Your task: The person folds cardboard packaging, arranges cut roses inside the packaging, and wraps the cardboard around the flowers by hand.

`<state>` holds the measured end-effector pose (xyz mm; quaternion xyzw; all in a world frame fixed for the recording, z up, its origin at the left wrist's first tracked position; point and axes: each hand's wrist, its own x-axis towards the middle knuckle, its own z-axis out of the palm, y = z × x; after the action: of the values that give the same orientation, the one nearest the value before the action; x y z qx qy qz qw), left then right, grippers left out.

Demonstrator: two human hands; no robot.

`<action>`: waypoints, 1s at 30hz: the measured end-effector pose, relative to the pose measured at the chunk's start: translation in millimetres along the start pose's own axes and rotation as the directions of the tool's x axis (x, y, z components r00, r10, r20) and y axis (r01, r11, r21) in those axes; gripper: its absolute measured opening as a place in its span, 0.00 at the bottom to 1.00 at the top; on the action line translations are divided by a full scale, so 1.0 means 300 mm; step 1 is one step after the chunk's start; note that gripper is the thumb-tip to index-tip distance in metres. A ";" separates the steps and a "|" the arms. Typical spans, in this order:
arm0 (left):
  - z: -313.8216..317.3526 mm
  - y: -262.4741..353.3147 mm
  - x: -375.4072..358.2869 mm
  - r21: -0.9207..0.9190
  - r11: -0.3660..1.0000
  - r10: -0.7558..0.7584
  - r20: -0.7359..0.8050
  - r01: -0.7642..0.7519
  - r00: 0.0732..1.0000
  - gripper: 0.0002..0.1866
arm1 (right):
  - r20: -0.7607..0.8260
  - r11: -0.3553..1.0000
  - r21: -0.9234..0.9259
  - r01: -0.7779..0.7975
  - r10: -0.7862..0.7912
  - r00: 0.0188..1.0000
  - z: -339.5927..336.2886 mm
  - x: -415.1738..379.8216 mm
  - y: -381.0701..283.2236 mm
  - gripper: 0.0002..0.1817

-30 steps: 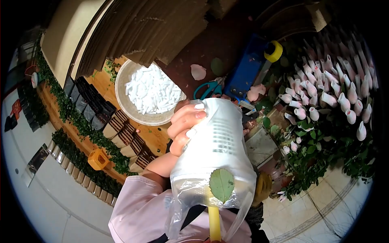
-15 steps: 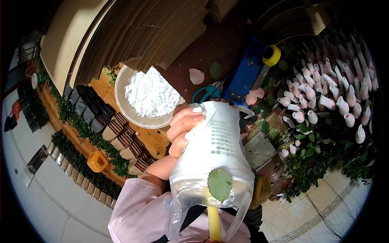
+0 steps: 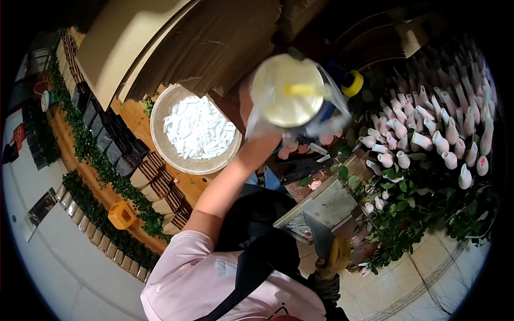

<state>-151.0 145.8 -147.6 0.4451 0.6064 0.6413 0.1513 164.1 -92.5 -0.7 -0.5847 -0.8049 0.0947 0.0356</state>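
Observation:
My left hand (image 3: 256, 140) is stretched out over the table and grips a drink cup (image 3: 286, 93) wrapped in a clear plastic bag. The cup shows its pale lid and a yellow straw (image 3: 301, 89) from above, and it hides most of my fingers. It hangs above the table's dark far part, beside a blue tape dispenser (image 3: 342, 80). My right hand (image 3: 334, 257), in a yellow glove, stays low near my body, closed on a grey blade-like tool (image 3: 318, 235).
A round bowl of white pieces (image 3: 195, 131) sits left of the cup. Roses in white net sleeves (image 3: 428, 134) and leafy stems (image 3: 417, 208) fill the right. Cardboard sheets (image 3: 203, 43) lie at the back, stacked small boxes (image 3: 155, 179) at the left, near an orange object (image 3: 120, 214).
The bagged cup was held close under the camera. My left arm has since swung it out and away over the table. The gloved right hand with the blade is uncovered.

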 end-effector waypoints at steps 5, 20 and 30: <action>0.046 -0.073 0.055 0.102 0.991 -0.087 0.029 0.083 0.996 0.30 | -0.037 1.000 0.009 0.024 -0.024 0.999 0.017 -0.019 0.025 0.37; -0.359 -0.242 -0.182 0.400 0.823 -0.355 -0.191 0.403 0.915 0.12 | 0.049 1.000 -0.024 0.010 -0.009 0.999 0.000 -0.030 0.025 0.37; -0.359 -1.099 -0.381 0.544 0.157 -0.933 -0.192 0.824 0.305 0.40 | 0.034 0.997 -0.068 0.022 -0.020 0.999 -0.014 0.001 -0.008 0.38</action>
<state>-282.4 64.7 -478.7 0.0870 0.8868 0.1798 0.4168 162.4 -92.4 3.8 -0.5756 -0.8141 0.0765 0.0033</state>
